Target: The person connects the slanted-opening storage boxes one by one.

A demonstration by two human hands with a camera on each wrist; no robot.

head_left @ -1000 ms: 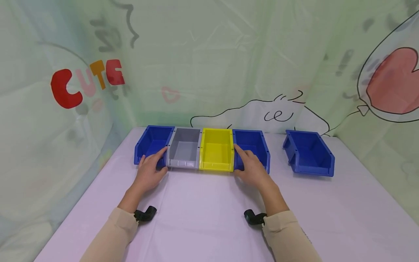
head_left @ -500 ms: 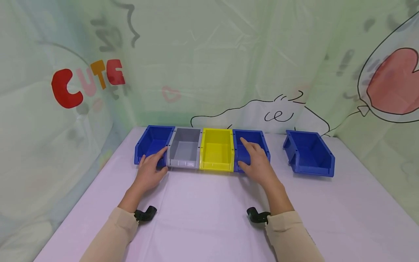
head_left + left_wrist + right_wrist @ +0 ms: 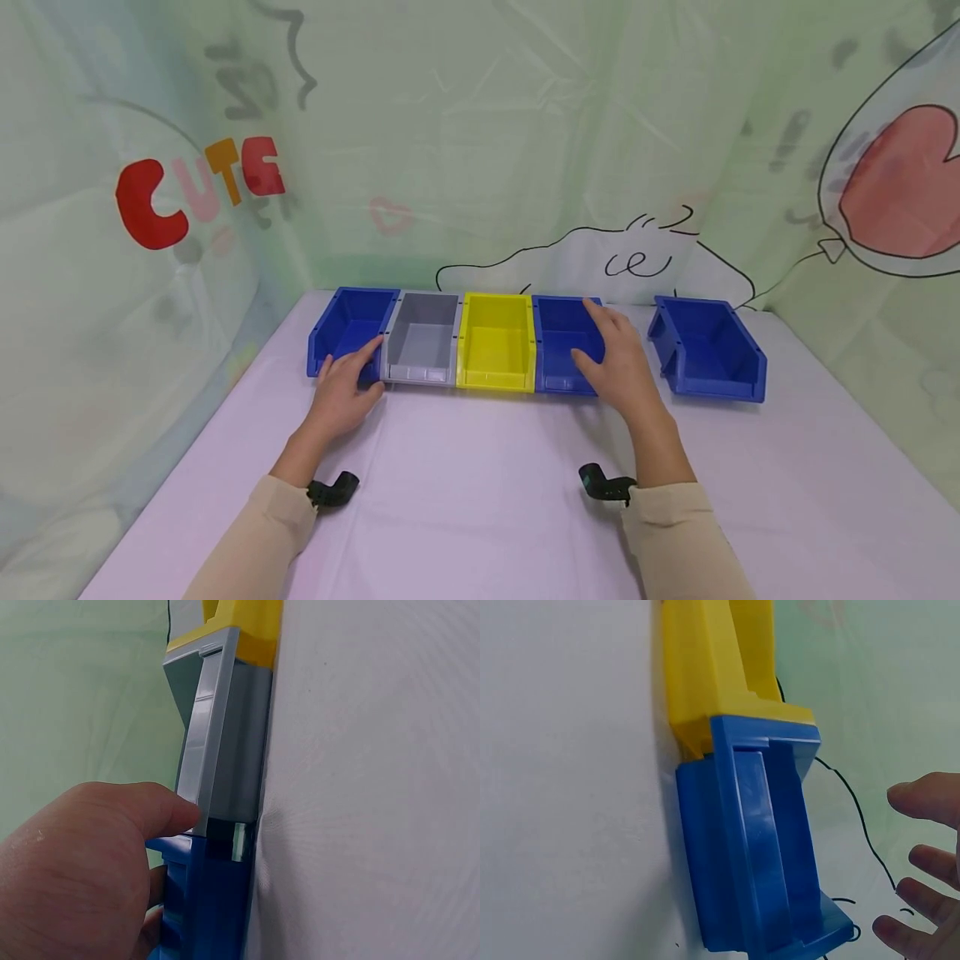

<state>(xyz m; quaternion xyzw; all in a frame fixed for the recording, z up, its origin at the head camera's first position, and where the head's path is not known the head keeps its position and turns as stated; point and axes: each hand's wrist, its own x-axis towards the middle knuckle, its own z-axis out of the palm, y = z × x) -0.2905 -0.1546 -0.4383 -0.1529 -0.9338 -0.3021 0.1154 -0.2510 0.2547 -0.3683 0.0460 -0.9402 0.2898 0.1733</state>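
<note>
In the head view, my left hand rests at the seam between a blue bin and a grey bin. Its index finger lies along the top of the dividing wall. The left wrist view shows the thumb touching the grey bin's front corner, with other fingers partly hidden at the blue bin. To the grey bin's right stands a yellow bin, then a second blue bin. Over this bin's right side hovers my right hand, fingers spread and holding nothing; the right wrist view shows its fingertips apart from the bin.
A third blue bin stands alone at the right, separated from the row by a gap. All bins sit near the back of a table with a pale cloth. A printed curtain hangs behind and on both sides.
My right hand has left the wall between the yellow bin and the blue bin and moved right across that blue bin. The left hand and the bins stay about where they were.
</note>
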